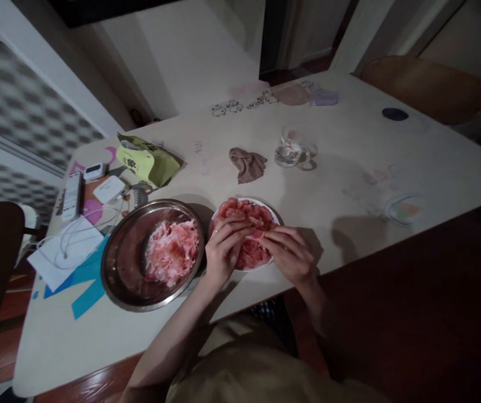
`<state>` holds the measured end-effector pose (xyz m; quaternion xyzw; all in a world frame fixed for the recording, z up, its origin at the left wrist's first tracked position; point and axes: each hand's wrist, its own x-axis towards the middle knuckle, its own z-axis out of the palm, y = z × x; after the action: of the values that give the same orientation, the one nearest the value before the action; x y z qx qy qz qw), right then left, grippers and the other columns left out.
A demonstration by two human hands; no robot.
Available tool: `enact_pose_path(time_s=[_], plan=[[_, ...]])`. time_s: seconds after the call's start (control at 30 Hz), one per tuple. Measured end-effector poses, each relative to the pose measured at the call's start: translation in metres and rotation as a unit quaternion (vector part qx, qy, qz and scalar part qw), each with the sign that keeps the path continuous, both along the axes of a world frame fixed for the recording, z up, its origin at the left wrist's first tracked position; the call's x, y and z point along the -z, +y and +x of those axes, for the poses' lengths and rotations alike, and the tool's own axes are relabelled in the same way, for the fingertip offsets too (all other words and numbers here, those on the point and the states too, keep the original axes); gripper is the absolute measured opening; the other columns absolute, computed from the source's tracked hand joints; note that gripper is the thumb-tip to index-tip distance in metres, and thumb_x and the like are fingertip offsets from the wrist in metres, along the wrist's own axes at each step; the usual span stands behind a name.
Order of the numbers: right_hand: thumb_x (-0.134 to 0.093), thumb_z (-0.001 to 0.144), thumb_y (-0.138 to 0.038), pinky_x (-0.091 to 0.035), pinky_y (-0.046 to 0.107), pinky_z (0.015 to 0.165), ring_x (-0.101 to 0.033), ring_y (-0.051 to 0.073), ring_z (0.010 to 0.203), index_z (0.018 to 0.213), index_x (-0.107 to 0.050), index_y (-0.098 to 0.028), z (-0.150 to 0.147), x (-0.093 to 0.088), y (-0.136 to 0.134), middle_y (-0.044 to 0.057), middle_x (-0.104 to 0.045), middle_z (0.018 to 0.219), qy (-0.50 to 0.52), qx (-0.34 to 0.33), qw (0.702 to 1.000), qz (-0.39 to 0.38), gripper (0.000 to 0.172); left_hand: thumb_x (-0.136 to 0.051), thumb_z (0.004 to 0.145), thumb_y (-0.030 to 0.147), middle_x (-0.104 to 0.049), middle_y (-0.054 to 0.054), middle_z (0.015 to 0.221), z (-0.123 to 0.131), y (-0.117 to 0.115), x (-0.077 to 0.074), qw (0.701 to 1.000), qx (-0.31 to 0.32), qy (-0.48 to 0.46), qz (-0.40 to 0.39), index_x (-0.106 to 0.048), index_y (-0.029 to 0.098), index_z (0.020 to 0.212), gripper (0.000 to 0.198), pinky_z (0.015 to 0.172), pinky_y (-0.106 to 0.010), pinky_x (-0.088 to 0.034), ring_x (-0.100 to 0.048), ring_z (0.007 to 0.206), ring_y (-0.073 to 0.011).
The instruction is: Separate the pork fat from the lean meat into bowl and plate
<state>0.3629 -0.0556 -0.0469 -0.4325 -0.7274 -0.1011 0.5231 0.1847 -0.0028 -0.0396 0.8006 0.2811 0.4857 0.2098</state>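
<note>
Both my hands are over a white plate point(274, 214) heaped with pieces of raw meat point(252, 258). My left hand point(227, 246), with a ring on one finger, has its fingers bent together at one end of a meat slice point(257, 234). From the other side, my right hand point(289, 252) pinches the same slice between thumb and fingers. To the left of the plate stands a wide steel bowl point(125, 254) with a pile of thin, pale pink raw meat slices point(172, 252) in it. Part of the plate is hidden under my hands.
Behind the plate lie a crumpled brown cloth point(247, 165) and a glass mug point(289, 148). At the left are a green-yellow bag point(148, 160), a remote control point(72, 196), a white box with cables point(109, 190) and paper point(66, 252). The table's front edge runs close to my body.
</note>
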Motion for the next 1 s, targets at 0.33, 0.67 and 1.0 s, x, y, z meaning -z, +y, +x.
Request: enact_pose_path(time_s=[0.33, 0.67, 1.0], plan=[[-0.055, 0.094, -0.003, -0.059, 0.038, 0.08, -0.067, 0.018, 0.086, 0.094, -0.071, -0.025, -0.002, -0.008, 0.014, 0.002, -0.076, 0.086, 0.092, -0.014, 0.994, -0.06, 0.027, -0.067, 0.095, 0.017, -0.074, -0.005, 0.104, -0.002, 0.008, -0.005, 1.0, 0.019, 0.014, 0.01, -0.076, 0.023, 0.108, 0.017, 0.105, -0.046, -0.051, -0.064, 0.117, -0.0231], [-0.069, 0.091, -0.016, -0.06, 0.042, 0.087, -0.067, 0.021, 0.097, 0.102, -0.07, -0.025, -0.003, -0.009, 0.013, 0.004, -0.076, 0.098, 0.082, -0.034, 0.992, -0.091, 0.014, -0.074, 0.09, 0.02, -0.072, -0.009, 0.129, -0.005, 0.0, 0.004, 0.997, -0.066, 0.021, -0.025, -0.059, 0.023, 0.139, 0.051, 0.112, -0.042, -0.053, -0.066, 0.126, -0.0244], [-0.067, 0.089, -0.007, -0.06, 0.036, 0.08, -0.068, 0.019, 0.091, 0.097, -0.078, -0.028, -0.011, -0.005, 0.012, 0.0, -0.078, 0.087, 0.075, -0.015, 0.996, -0.039, 0.025, -0.068, 0.09, 0.008, -0.079, -0.003, 0.111, -0.006, -0.006, 0.006, 0.997, -0.068, -0.014, 0.029, -0.066, 0.021, 0.127, 0.04, 0.092, -0.022, -0.06, -0.077, 0.098, -0.0147]])
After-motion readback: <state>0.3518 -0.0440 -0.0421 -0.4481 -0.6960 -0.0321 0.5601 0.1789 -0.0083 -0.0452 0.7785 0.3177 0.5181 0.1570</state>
